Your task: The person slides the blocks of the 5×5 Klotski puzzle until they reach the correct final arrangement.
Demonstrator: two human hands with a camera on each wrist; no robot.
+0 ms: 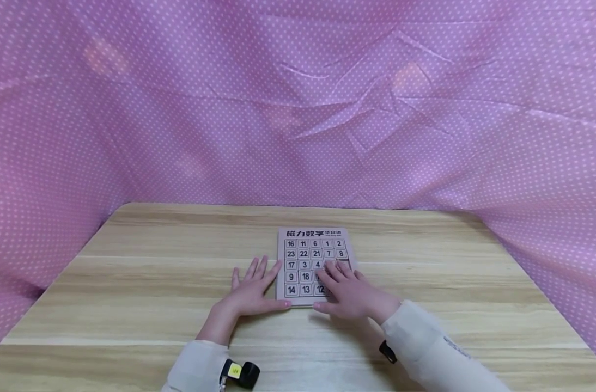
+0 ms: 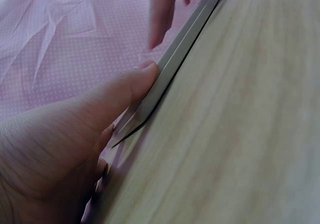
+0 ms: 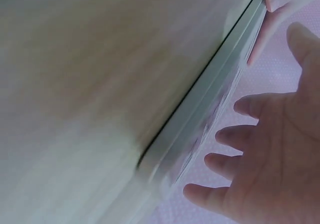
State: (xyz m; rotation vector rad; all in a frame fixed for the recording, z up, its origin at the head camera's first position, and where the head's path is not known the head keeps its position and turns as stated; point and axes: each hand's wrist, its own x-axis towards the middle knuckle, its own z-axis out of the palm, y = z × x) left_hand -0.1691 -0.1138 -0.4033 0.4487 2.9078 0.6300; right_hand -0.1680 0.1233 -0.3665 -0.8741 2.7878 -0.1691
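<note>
Right now your left hand lies fingers spread at the left side of the number board, thumb against its near edge; it touches without gripping. Your right hand is spread too, grasping nothing, over the lower right of the board; the right wrist view shows its fingers apart from the surface. The board rests flat on the table, just in front of you, with its numbered tiles facing up.

Watch the left thumb: it seems to be a light brace only, so a firm sideways push from the right could turn or slide the whole board. Coming down with several fingertips together might shift neighbouring tiles along with the one you mean, and pressing off-centre could make a tile bind. Your right hand also hides several numbers, making a misread likely; I cannot tell whether a gap lies beneath it.
</note>
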